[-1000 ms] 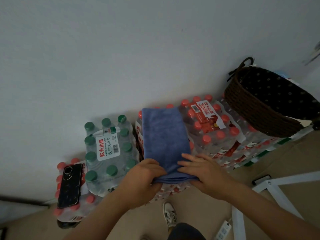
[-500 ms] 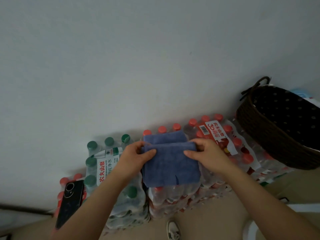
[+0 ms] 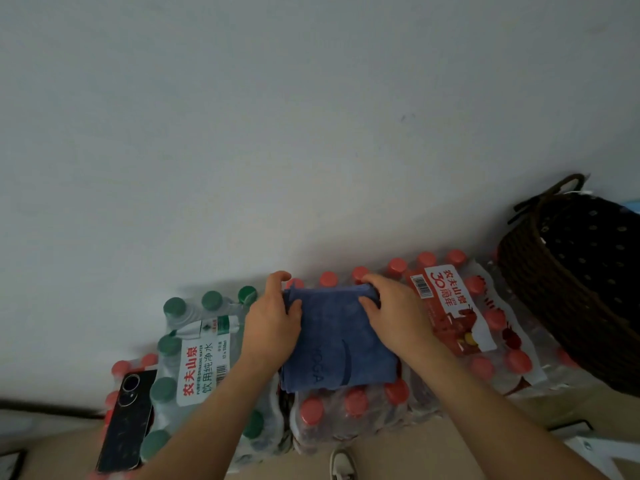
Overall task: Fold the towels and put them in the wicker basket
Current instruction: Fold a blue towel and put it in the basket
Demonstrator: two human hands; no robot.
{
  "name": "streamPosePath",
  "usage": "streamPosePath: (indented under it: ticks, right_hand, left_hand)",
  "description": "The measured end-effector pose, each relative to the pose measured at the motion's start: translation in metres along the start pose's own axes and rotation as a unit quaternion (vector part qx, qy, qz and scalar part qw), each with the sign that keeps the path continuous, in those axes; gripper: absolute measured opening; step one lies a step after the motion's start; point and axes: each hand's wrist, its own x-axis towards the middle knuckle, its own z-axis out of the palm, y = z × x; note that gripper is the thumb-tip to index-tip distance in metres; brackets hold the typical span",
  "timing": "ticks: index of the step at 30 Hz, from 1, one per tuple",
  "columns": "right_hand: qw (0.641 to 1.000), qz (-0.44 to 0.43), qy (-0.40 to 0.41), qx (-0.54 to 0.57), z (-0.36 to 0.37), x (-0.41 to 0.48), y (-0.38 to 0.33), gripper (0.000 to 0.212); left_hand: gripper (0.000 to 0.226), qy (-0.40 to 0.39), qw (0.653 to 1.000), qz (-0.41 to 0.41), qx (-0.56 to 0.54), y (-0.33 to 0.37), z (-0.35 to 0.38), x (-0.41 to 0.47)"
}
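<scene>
Blue towel (image 3: 332,341): folded, on bottle pack (image 3: 349,407).
Left hand (image 3: 273,323), right hand (image 3: 398,317): pinching its far corners.
Wicker basket (image 3: 540,292): dotted lining visible.

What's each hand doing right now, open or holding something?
Left hand: grips the far left corner of the blue towel.
Right hand: grips the towel's far right corner.

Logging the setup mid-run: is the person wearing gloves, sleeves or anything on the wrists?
No. The left hand and right hand are bare, with no gloves. The left forearm and right forearm are uncovered to the frame edge: no sleeves, watch or bands show.
</scene>
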Motion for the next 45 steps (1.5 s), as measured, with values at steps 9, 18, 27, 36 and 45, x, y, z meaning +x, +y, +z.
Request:
streamPosePath:
  ticks: [9, 18, 27, 36, 45]
  right_hand:
    - [0.996, -0.003, -0.076, -0.043, -0.004, 0.02, 0.002, 0.012]
    - [0.983, 0.06, -0.166, 0.044, -0.015, 0.041, 0.002, 0.014]
    - [0.958, 0.013, -0.285, 0.035, -0.022, 0.05, -0.005, 0.042]
    - [0.967, -0.162, -0.193, -0.043, -0.044, 0.049, -0.063, 0.04]
    - [0.933, -0.358, -0.043, 0.007, 0.0, 0.038, -0.119, 0.036]
  left_hand:
    - [0.033, -0.018, 0.998, -0.009, 0.068, -0.002, 0.002, 0.009]
    - [0.037, -0.077, 0.989, -0.124, -0.004, -0.003, -0.004, 0.012]
    - [0.008, -0.179, 0.975, -0.132, -0.013, -0.002, -0.019, 0.013]
    - [0.027, -0.115, 0.993, -0.023, -0.015, 0.008, -0.076, 0.018]
    - [0.022, 0.044, 0.947, 0.205, 0.243, -0.015, -0.137, -0.051]
